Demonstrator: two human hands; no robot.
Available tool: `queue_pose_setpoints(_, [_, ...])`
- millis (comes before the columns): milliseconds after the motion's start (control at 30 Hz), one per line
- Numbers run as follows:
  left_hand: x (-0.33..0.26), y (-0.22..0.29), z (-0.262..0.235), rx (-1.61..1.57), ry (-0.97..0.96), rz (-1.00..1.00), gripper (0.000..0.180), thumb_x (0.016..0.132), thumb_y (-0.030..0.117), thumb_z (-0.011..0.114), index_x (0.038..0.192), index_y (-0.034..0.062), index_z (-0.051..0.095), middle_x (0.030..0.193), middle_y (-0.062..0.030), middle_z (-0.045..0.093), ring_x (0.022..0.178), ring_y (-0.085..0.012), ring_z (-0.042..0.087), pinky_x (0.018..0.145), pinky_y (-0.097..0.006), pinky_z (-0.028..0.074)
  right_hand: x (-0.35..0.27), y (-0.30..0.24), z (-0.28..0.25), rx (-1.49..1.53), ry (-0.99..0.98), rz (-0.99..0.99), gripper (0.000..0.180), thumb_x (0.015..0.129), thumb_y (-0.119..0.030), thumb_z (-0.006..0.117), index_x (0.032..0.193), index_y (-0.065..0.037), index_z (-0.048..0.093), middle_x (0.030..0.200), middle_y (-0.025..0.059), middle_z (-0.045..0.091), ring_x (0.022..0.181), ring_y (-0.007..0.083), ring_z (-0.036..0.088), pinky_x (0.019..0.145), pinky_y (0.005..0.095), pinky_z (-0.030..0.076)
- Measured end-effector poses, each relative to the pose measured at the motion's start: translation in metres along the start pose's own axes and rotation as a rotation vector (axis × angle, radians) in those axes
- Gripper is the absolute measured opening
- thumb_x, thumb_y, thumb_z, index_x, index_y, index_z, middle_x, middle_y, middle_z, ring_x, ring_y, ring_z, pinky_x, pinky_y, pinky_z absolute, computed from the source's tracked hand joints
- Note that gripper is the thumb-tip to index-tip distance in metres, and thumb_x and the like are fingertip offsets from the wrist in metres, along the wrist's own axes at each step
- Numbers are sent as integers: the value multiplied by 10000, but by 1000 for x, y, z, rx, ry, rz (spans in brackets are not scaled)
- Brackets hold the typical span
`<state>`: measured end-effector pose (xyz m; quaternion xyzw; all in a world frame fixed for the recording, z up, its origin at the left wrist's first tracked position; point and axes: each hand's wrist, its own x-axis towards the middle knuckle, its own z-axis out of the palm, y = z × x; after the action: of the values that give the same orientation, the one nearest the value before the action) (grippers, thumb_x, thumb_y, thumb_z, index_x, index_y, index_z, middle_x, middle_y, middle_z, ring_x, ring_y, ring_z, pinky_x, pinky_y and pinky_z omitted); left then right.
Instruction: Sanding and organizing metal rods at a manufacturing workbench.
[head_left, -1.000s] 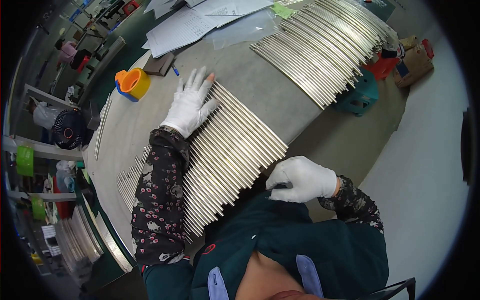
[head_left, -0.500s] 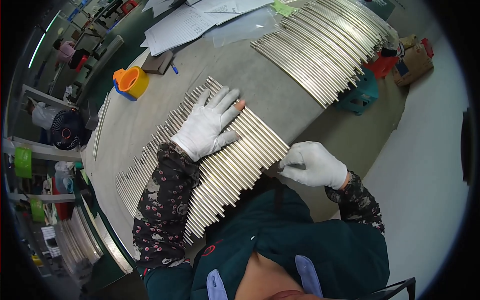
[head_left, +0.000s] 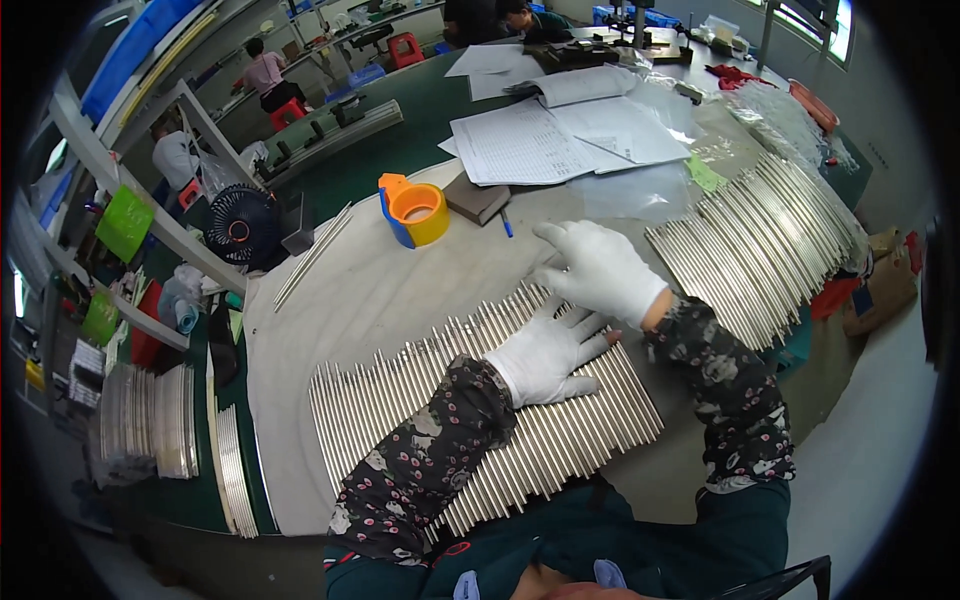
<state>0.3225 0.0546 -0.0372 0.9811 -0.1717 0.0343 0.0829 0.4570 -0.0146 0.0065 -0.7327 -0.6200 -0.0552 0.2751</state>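
A wide row of thin, shiny metal rods (head_left: pixel 600 440) lies side by side on the grey tabletop, their ends uneven. My left hand (head_left: pixel 545 362), in a white glove with a bare fingertip showing, rests flat across the rods with its fingers spread. Just beyond it, my right hand (head_left: pixel 600 275), also white-gloved, hovers over the far ends of the row. Its fingers are apart and point left, and I see nothing held in them. A second batch of metal rods (head_left: pixel 750 260) lies to the right.
Beyond the rods are a yellow and orange ring-shaped holder (head_left: pixel 432 230), a dark block (head_left: pixel 478 199), a blue pen (head_left: pixel 507 222) and paper sheets (head_left: pixel 520 145). Several loose rods (head_left: pixel 312 258) lie at the left, near a black fan (head_left: pixel 238 228). Other people work in the background.
My right hand has moved from the near right corner of the row to its far ends, and its fingers have spread. My left hand stays flat on the rods. The view has shifted.
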Motion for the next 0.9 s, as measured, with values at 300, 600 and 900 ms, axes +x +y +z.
queue_pose_setpoints(300, [5, 5, -8, 11, -401, -161, 558, 873, 530, 449, 981, 29, 669, 1007, -150, 640, 1079, -303, 542, 1038, -533, 259, 113, -5, 79, -236, -14, 289, 553, 702, -377, 735, 1086, -24, 553, 924, 178, 637, 886, 308, 640, 743, 400, 521])
queue_pose_setpoints(600, [-5, -10, 7, 54, 21, -20, 664, 868, 475, 485, 1377, 62, 380, 1428, -163, 346, 1351, -307, 302, 1108, -547, 179, 62, 3, 16, -47, -125, 326, 714, 687, -280, 687, 1299, 7, 457, 1102, 235, 600, 1057, 387, 572, 919, 412, 462])
queue_pose_setpoints(900, [-3, -2, 4, 71, -9, -33, 646, 876, 478, 479, 1387, 95, 386, 1463, -137, 327, 1377, -294, 269, 1122, -528, 158, 27, 24, 38, -211, -38, 209, 730, 632, -363, 771, 1216, -16, 504, 1150, 169, 560, 1137, 327, 527, 924, 419, 461])
